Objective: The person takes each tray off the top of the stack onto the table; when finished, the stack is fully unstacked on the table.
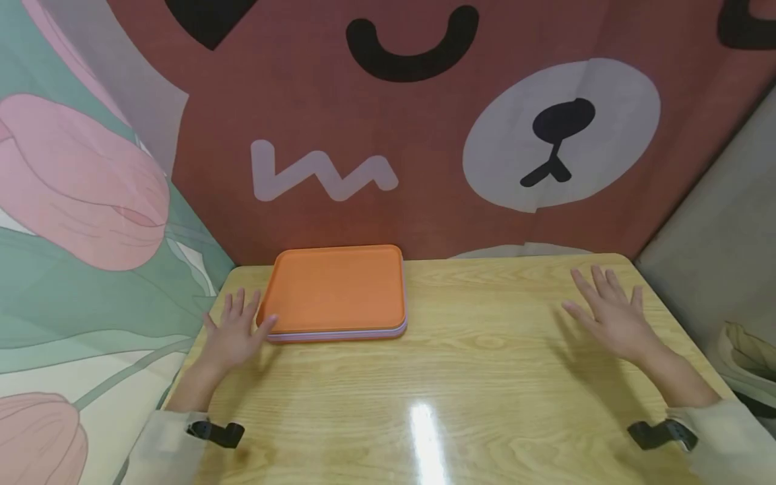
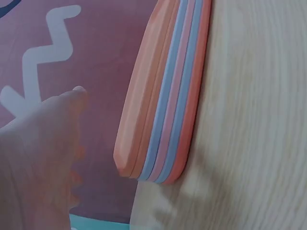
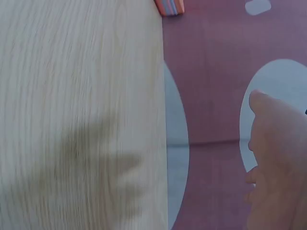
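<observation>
A stack of shallow rectangular trays (image 1: 336, 289) lies at the back left of the table, an orange one on top. In the left wrist view the edges of the stacked trays (image 2: 165, 110) show orange, blue, pink and red layers. My left hand (image 1: 233, 340) hovers by the stack's left front corner, fingers spread; in the left wrist view a gap separates the hand (image 2: 41, 158) from the trays. Over the table's right side hangs my right hand (image 1: 618, 323), fingers also spread and holding nothing. Its thumb side (image 3: 280, 143) shows in the right wrist view.
The wood-grain table (image 1: 461, 377) reaches back to a reddish-brown curtain (image 1: 436, 222) with cartoon bear shapes. A floral cloth (image 1: 91, 303) hangs along the left side. To the right stands a grey surface (image 1: 721, 222), with a pale object (image 1: 748, 353) low beside the table.
</observation>
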Demonstrator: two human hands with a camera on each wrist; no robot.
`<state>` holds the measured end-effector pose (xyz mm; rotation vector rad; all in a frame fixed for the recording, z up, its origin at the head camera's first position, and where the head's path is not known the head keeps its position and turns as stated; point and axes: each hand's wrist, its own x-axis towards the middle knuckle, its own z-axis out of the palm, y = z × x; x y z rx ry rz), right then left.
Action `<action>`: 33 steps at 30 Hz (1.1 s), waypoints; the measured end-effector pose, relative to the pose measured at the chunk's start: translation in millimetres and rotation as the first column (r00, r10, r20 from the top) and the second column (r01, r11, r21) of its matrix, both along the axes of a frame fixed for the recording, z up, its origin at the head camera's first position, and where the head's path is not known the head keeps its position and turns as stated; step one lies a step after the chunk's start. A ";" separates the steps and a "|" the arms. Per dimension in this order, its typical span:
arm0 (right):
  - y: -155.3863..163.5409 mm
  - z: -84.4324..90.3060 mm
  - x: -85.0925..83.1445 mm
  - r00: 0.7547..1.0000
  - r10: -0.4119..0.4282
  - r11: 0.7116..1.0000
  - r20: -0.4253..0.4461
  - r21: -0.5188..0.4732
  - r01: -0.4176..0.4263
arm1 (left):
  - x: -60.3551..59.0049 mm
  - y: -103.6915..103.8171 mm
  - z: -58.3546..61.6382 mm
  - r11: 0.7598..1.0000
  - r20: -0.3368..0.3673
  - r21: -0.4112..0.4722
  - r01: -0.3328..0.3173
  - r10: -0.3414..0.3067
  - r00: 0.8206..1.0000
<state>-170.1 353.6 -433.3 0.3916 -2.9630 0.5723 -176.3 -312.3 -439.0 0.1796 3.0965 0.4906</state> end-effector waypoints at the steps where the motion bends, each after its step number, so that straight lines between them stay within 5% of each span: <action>1: -3.3 0.8 -1.0 1.000 0.012 0.999 0.002 -0.035 -0.012 | -0.7 -1.4 0.8 1.000 -0.008 0.018 -0.004 0.004 1.000; 6: -26.8 2.1 -8.5 0.997 0.077 0.981 -0.002 -0.181 -0.076 | -6.8 -12.5 2.4 0.988 -0.051 0.153 -0.003 0.011 0.999; 10: -54.8 1.0 -16.5 0.992 0.123 0.945 0.026 -0.310 -0.109 | -11.7 -22.8 -0.6 0.950 -0.001 0.309 -0.052 0.055 0.998; 16: -105.4 -10.4 -24.0 0.984 0.154 0.886 0.085 -0.453 -0.099 | -11.4 -32.1 -9.3 0.857 0.150 0.477 -0.197 0.142 0.978; 22: -155.4 -29.5 -32.6 0.973 0.187 0.801 0.137 -0.594 -0.070 | -16.4 -30.4 -19.2 0.745 0.207 0.617 -0.254 0.158 0.965; 30: -221.0 -57.3 -51.5 0.947 0.266 0.624 0.182 -0.781 -0.025 | -24.5 -18.3 -38.8 0.575 0.175 0.778 -0.254 0.191 0.966; 33: -239.0 -66.7 -54.6 0.930 0.285 0.587 0.230 -0.810 0.021 | -25.4 -13.6 -45.5 0.536 0.144 0.814 -0.225 0.190 0.971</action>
